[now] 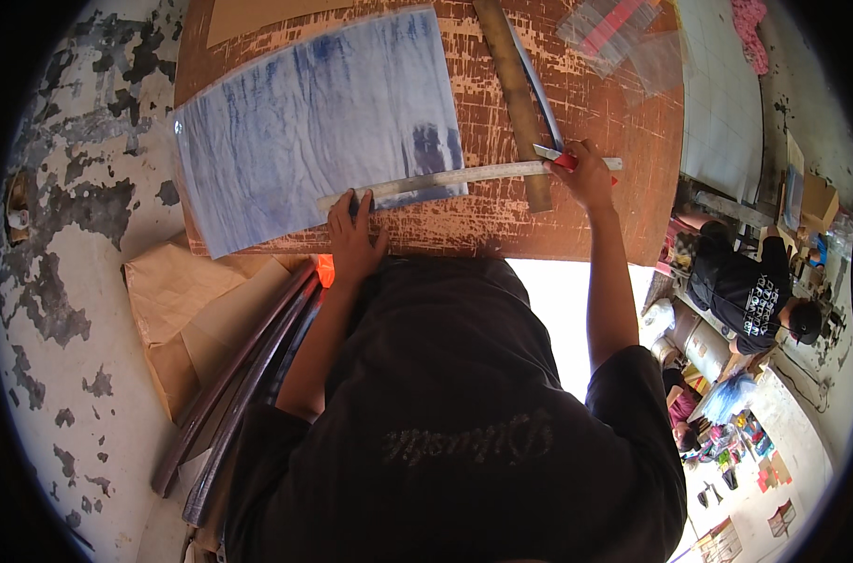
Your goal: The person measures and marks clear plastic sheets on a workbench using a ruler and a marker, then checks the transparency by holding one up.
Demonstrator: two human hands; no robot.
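Observation:
A large sheet (304, 113) with a blue and white streaked pattern lies on the worn brown work table (614, 220). Across its near edge runs a long, pale straightedge (445, 176), reaching past the sheet to the right. My left hand (353, 239) rests at the straightedge's left end, its fingers stretched out and touching it. In my right hand (588, 178), near the other end, is a red utility knife (565, 161) with its blade pointing left. The fingers are closed round its handle, just above the straightedge.
A wooden strip (513, 84) and a thin bluish strip (536, 80) lie right of the sheet. Clear plastic pieces (624, 42) sit at the far right. Dark rolls (248, 403) and brown paper (187, 319) stand left of me. Another person (741, 286) is off to the right.

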